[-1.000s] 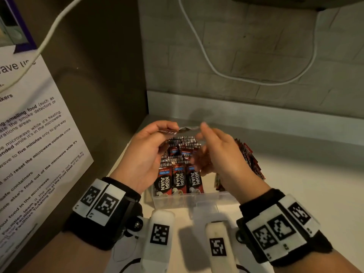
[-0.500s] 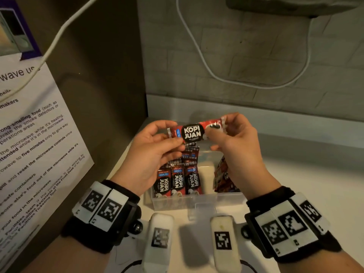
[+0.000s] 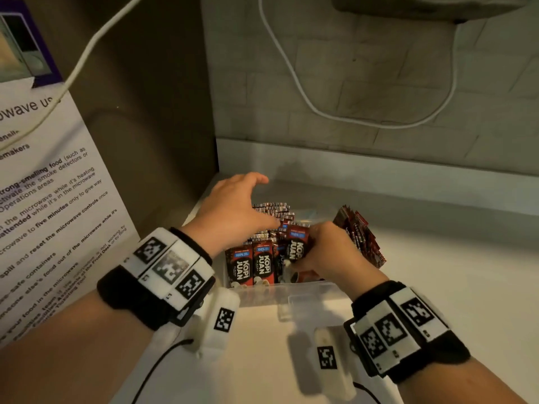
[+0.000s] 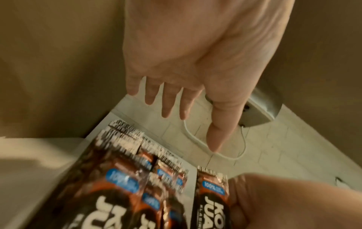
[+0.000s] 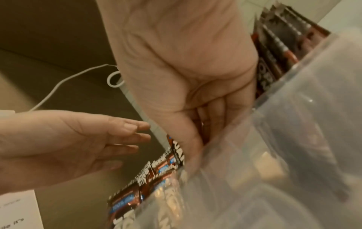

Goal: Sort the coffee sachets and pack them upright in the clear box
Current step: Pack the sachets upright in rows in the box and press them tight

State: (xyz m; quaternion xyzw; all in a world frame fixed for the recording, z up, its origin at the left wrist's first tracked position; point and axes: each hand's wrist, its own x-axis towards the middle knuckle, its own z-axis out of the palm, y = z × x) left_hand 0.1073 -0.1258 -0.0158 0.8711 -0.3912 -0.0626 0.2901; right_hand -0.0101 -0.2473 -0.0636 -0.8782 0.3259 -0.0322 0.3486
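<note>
right fingers: curled round one sachet (image 3: 299, 250), held upright with its lower end going down into the box (image 3: 306, 290), next to the front row (image 3: 252, 265). right hand (image 3: 332, 255) sits low over the box's open right part.
left fingers: spread and straight, holding nothing; left hand (image 3: 233, 211) hovers over the back rows, near the barcode tops, not clearly touching them.
change: half a second ago both hands held this sachet flat and level above the box, label up; now the left hand has let go and the right has turned it on end and lowered it in.
meaning: the check of the label looks done, and this is the placing step. the left hand seems set to steady the standing rows while the new one slides in.
box: clear, on the desk (image 3: 437, 287) in the corner; left part packed with upright sachets in rows, right part with room left.
spare sachets: a leaning bundle (image 3: 360, 236) on the box's right side; whether it stands inside or just outside the wall i cannot tell.
remaining: by my reading, that bundle awaits sorting.
risk: the thin packs may tip into the gap.
</note>
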